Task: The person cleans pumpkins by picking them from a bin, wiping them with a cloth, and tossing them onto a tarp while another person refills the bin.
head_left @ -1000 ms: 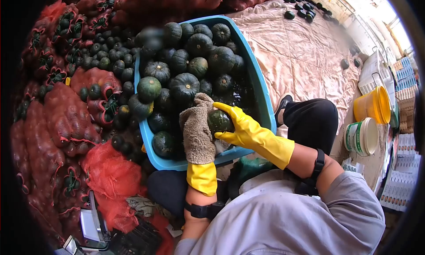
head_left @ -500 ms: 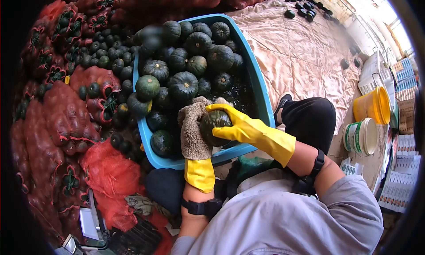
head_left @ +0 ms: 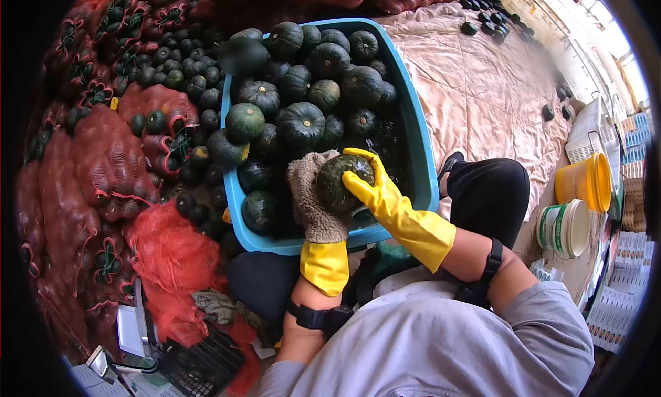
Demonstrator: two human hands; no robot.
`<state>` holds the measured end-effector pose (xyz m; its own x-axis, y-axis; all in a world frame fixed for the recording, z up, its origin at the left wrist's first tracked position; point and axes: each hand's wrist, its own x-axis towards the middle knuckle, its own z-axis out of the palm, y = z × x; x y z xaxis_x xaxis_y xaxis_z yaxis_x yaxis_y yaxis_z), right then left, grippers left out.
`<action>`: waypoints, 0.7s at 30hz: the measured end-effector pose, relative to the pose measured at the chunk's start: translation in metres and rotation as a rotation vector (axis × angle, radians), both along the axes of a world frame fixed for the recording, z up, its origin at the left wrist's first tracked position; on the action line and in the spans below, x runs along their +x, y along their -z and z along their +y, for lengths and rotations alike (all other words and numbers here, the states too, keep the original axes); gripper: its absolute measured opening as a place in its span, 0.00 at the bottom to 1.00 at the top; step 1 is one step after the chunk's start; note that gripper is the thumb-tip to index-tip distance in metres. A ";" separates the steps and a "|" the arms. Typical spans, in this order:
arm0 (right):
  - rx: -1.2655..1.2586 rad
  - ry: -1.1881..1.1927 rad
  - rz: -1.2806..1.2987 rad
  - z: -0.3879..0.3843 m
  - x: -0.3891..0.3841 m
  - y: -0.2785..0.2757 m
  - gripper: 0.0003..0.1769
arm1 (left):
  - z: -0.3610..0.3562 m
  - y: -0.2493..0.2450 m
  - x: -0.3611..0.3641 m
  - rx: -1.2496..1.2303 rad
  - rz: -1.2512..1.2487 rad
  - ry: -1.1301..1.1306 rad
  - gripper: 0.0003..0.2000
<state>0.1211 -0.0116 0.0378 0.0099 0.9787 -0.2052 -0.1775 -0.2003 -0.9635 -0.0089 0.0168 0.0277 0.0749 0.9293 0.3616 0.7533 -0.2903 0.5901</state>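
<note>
Both my hands are at a wet, dark green kabocha squash (head_left: 342, 183) above the near edge of a blue tub (head_left: 430, 180). A fluffy brown cloth or mitt (head_left: 308, 203) covers my left hand (head_left: 311, 190), hiding its fingers; it cups the squash from the left, with a yellow glove cuff showing below. My right hand (head_left: 377, 196), in a yellow rubber glove, grips the squash from the right, thumb in front and fingers over the top. Many more squashes (head_left: 301, 125) are heaped in the tub, with dark water (head_left: 389, 145) at its right side.
Red mesh sacks (head_left: 110, 156) of squashes and loose squashes (head_left: 186, 66) crowd the left. A pinkish sheet (head_left: 475, 87) covers the floor at right, dark squashes (head_left: 492, 22) at its far end. A yellow bucket (head_left: 584, 182) and a white bucket (head_left: 562, 228) stand at right.
The view has shifted, so the tub sits slightly further right and higher. The squash is turned between my hands, and my right fingers have moved slightly on it. Both hands stay on it.
</note>
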 end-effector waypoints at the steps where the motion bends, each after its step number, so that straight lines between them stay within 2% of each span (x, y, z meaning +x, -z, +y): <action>1: 0.044 0.068 -0.118 0.005 -0.001 0.018 0.37 | -0.004 0.005 0.014 -0.064 -0.485 -0.069 0.11; 2: 0.054 0.120 -0.273 0.010 0.001 0.033 0.37 | -0.008 0.000 0.016 -0.007 -0.429 -0.073 0.14; 4: 0.276 0.375 -0.464 0.017 0.007 0.073 0.38 | -0.015 -0.010 0.021 0.110 -0.314 -0.090 0.24; 5: 0.358 0.449 -0.460 0.019 0.006 0.069 0.38 | -0.014 -0.011 0.018 0.072 -0.224 -0.086 0.26; 8: 0.379 0.133 -0.639 0.007 0.015 0.046 0.36 | -0.008 -0.017 0.016 -0.038 0.035 -0.065 0.31; 9: 0.213 0.074 -0.429 0.003 0.012 0.045 0.36 | -0.007 -0.020 0.016 -0.079 0.117 -0.060 0.33; 10: 0.224 0.034 -0.397 -0.001 0.008 0.062 0.33 | -0.005 -0.024 0.015 -0.118 0.200 -0.057 0.35; 12: 0.051 -0.025 0.024 -0.011 0.003 0.067 0.29 | 0.007 -0.040 -0.008 -0.088 0.158 0.273 0.29; 14: -0.190 0.040 0.543 -0.013 0.008 0.068 0.24 | 0.018 -0.008 -0.014 -0.100 0.140 0.264 0.19; 16: -0.512 -0.003 1.009 -0.007 0.025 0.050 0.26 | 0.018 0.005 -0.021 -0.162 0.199 0.152 0.15; 18: -0.626 -0.103 1.082 0.002 0.033 0.036 0.36 | 0.024 0.004 -0.023 -0.205 0.254 0.042 0.12; 20: -0.678 -0.107 1.104 0.005 0.039 0.031 0.40 | 0.022 -0.003 -0.019 -0.186 0.416 0.031 0.11; 21: -0.631 -0.256 1.145 0.008 0.045 0.026 0.41 | 0.014 -0.032 -0.018 -0.144 0.551 0.073 0.12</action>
<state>0.1665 -0.0032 0.0119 -0.6401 0.6616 -0.3906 -0.7103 -0.7033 -0.0272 -0.0273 0.0305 0.0592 0.2824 0.9516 0.1212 0.9417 -0.2991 0.1540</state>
